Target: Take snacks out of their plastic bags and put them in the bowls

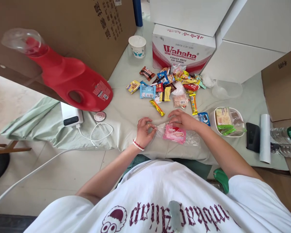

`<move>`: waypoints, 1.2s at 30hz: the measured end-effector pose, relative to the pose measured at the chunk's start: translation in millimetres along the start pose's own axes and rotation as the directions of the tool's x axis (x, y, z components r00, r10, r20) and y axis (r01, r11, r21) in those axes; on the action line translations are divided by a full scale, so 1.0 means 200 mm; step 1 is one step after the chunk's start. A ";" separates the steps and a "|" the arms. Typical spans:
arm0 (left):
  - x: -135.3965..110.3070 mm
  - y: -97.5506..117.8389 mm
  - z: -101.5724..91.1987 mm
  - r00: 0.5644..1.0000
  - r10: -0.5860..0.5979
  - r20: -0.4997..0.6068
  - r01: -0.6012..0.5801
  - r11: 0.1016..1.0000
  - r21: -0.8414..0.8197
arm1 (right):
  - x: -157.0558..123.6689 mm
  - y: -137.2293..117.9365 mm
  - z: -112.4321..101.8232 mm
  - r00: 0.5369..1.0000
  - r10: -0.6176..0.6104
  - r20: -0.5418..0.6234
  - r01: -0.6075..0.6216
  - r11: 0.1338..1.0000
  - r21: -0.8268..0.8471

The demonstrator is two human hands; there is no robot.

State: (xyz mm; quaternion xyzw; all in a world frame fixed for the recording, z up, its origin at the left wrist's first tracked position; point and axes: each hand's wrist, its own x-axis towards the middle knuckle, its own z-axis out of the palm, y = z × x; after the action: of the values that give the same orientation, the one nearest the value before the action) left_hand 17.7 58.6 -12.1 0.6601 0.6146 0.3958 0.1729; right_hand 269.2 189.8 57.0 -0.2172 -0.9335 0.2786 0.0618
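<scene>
A pink snack packet [174, 134] with "nabati" lettering lies near the table's front edge, upside down to me. Crinkled clear plastic bag [193, 139] shows at both sides of it; whether the packet is inside cannot be made out. My left hand [145, 132], with bracelets at the wrist, pinches the bag's left end between thumb and finger. From the right, my right hand [183, 120] reaches over the packet's top edge, its curled fingers gripping there. Beyond both hands lies a pile of small wrapped snacks [165, 89], and a yellow stick packet [157, 107] lies closest to them.
A red detergent bottle [72, 77] and a white power bank [70, 115] with its cable stand left. A paper cup [137, 48] and a Wahaha carton [181, 50] are at the back. Right are a white tub [214, 124] of snacks, a black phone-like object [253, 137] and plastic bottles [281, 136].
</scene>
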 end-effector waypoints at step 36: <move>0.20 0.05 0.09 0.980 -0.198 -0.011 0.196 0.961 0.194 | -0.27 -0.26 0.31 0.895 0.313 -0.319 -0.330 0.944 -0.001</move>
State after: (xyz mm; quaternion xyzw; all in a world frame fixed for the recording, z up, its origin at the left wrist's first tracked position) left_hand 35.6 98.7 -4.2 0.6110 0.7122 0.3118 0.1490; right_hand 284.4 96.5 33.4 -0.4116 -0.8701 0.2210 0.1569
